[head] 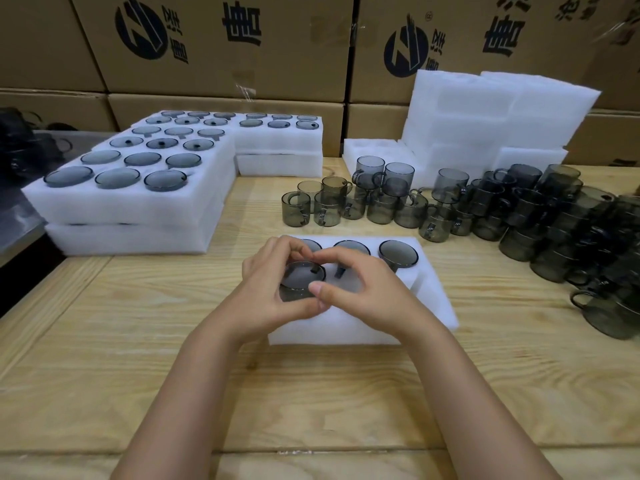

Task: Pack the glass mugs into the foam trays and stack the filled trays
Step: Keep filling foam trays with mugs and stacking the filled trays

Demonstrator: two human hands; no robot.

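Note:
A white foam tray (433, 306) lies on the wooden table in front of me. Its far row holds three smoky glass mugs, the right one (398, 253) plainly seen. Both hands grip a fourth grey glass mug (302, 277) over the tray's near left pocket. My left hand (273, 289) wraps its left side and my right hand (360, 289) pinches its right rim with thumb and fingers. The mug's lower part is hidden, so whether it sits in the pocket is unclear.
Loose mugs (346, 206) stand in a crowd from centre to the right edge (571, 237). Filled, stacked trays (138, 202) sit at left and back (280, 140). Empty foam trays (485, 123) pile at back right. Cardboard boxes (225, 46) wall the rear.

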